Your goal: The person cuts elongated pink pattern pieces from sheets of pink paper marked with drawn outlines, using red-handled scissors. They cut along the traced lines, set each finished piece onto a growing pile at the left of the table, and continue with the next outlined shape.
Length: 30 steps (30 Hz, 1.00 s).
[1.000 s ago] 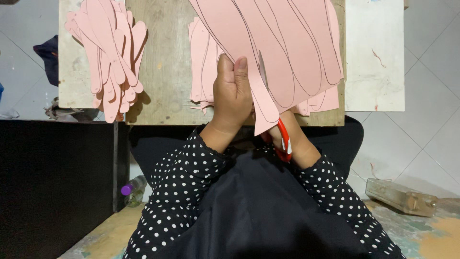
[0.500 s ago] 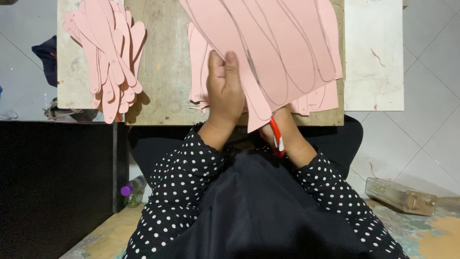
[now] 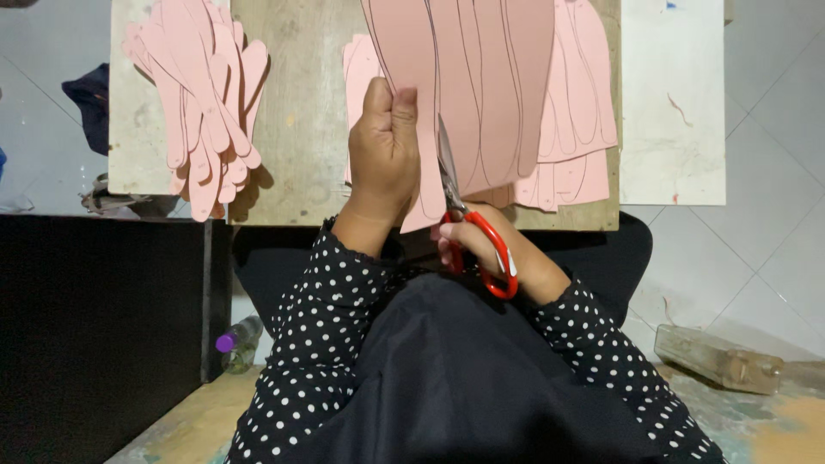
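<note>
My left hand (image 3: 384,142) pinches the left edge of a large pink sheet (image 3: 490,77) marked with long curved outlines, holding it up over the wooden board (image 3: 301,129). My right hand (image 3: 498,249) grips red-handled scissors (image 3: 473,232) under the sheet's lower edge; their blades point up into the sheet beside my left thumb. A narrow pink strip hangs down below my left hand. My sleeves are black with white dots.
A pile of cut pink strips (image 3: 202,94) lies at the board's left end. More pink sheets (image 3: 571,146) lie flat under the held one. A white panel (image 3: 675,103) sits at right. On the floor are a wooden block (image 3: 718,359) and a purple-capped bottle (image 3: 236,337).
The scissors have moved up and into the sheet along a drawn line. My left hand has shifted its hold on the sheet, and the sheet has turned more upright.
</note>
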Available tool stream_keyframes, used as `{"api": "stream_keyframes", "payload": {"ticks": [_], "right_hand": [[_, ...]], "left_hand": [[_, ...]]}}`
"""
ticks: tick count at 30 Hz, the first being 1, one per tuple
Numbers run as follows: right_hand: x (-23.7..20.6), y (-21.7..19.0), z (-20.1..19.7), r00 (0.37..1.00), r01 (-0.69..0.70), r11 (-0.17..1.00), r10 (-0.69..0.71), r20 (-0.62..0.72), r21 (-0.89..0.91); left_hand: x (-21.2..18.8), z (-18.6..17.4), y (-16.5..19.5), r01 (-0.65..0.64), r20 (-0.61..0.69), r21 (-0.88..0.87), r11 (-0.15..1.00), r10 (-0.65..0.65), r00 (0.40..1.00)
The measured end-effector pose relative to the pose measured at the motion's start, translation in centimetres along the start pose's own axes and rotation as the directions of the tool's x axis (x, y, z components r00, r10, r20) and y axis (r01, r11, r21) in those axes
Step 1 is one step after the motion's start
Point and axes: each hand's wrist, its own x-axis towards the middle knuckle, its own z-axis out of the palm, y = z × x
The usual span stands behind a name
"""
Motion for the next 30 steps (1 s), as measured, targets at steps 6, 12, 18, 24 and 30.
{"api": "stream_keyframes", "payload": {"ticks": [6,12,18,24,30], "right_hand": [[-1.4,-1.5,0.0,0.992,-0.051,0.99,0.035,0.123,0.129],[-1.6,-2.2,0.2,0.988,-0.084,0.983,0.061,0.143,0.164],[-0.8,-1.1,-0.6,0.995,0.064,0.998,-0.065,0.071,0.019],[-0.8,-0.4,-1.5,0.987,0.121,0.993,-0.121,0.104,0.008],[-0.6,-0.7,-2.7,0.947,0.235,0.966,-0.202,0.249,-0.108]], "left_hand": [[0.1,-0.8,0.3,-0.021,0.08,0.045,0.999,0.017,0.997],[0.4,-1.8,0.3,-0.172,0.126,0.313,0.934,0.139,0.982],[-0.4,-0.4,0.9,-0.008,0.175,-0.012,1.0,0.01,0.985],[-1.2,0.5,1.6,0.103,0.16,-0.068,0.992,-0.091,0.983],[-1.2,0.4,2.0,0.06,0.136,-0.061,0.996,-0.051,0.989]]}}
